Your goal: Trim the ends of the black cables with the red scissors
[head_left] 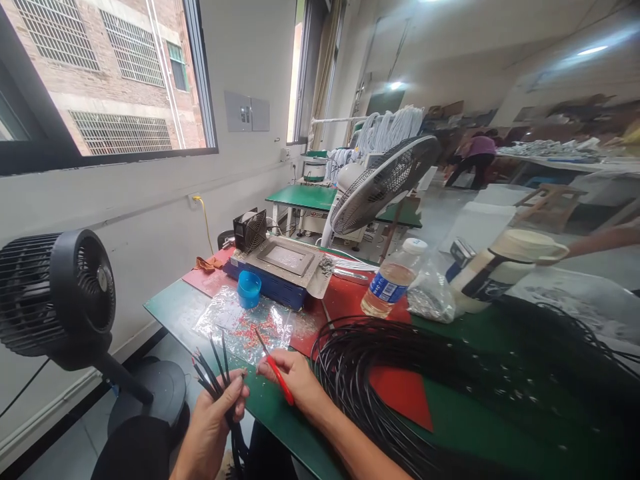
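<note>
My left hand (213, 420) grips a bundle of several thin black cables (210, 373), whose ends fan out up and to the left above the near table edge. Just right of it, my right hand (295, 377) pinches a slim red-handled tool (277, 373) that points toward the cable ends. A big coil of black cable (430, 373) lies on the green table (170, 307) to the right of my right hand. Beyond my hands lies a clear plastic bag (245, 323) with small red pieces.
A blue cup (249, 289) and a flat metal machine (285, 263) stand behind the bag. A water bottle (393, 280), a shiny bag (433, 293) and a white jug (505, 263) sit farther right. A black fan (60, 297) stands at left, a white fan (383, 183) behind the table. A person bends over far back.
</note>
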Demonstrator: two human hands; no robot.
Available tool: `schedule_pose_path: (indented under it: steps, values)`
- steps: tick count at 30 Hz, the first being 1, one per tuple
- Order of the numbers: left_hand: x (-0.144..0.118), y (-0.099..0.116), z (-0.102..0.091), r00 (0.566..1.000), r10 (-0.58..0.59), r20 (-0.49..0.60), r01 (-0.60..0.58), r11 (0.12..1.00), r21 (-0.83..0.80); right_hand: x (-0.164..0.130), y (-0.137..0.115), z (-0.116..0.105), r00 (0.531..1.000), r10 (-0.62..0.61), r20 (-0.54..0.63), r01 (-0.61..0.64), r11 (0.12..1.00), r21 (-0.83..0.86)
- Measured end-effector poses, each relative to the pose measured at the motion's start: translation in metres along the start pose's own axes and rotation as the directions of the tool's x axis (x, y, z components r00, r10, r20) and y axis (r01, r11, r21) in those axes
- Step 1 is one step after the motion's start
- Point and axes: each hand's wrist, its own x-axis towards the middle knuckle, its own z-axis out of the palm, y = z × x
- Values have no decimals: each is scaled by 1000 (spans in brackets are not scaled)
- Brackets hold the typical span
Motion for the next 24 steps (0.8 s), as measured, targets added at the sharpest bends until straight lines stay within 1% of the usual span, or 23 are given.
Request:
schedule_pose_path:
  steps: [2, 5, 7, 9, 11, 13, 14, 15, 18, 20, 24]
  values:
    - [-2, -2, 3, 1000, 3, 14, -4, 999, 39, -1, -2, 2, 996, 89, 34, -93, 981, 171]
    - [-1, -8, 6, 999, 11, 30, -13, 997, 74, -4, -3, 4, 980, 175, 97, -196, 936, 293]
    - [1, -11, 8, 1000, 8, 30, -10, 997, 77, -4, -3, 4, 968, 213, 134, -246, 915, 321]
    - [2, -13, 8, 1000, 0, 12, 0, 998, 65, -5, -3, 4, 963, 217, 157, -258, 911, 321]
    - [3, -14, 7, 1000, -1, -4, 1, 999, 43, -6, -4, 4, 973, 172, 151, -210, 933, 291]
    - [4, -14, 6, 1000, 9, 10, -9, 1000, 30, -7, -4, 6, 983, 118, 142, -153, 951, 270]
    - [4, -14, 5, 1000, 11, 17, -12, 999, 31, -7, -5, 6, 981, 118, 153, -157, 946, 282]
    - [3, -14, 5, 1000, 13, 23, -14, 999, 36, -7, -5, 7, 975, 139, 172, -188, 931, 313]
    - [0, -11, 6, 999, 4, 34, -6, 997, 72, -7, -5, 8, 944, 226, 241, -312, 847, 429]
    - [-3, -9, 8, 999, 8, 53, -14, 994, 104, -7, -4, 8, 934, 243, 261, -343, 815, 467]
    - [-6, -7, 8, 995, 13, 94, -28, 986, 165, -6, -3, 7, 913, 259, 316, -390, 782, 486]
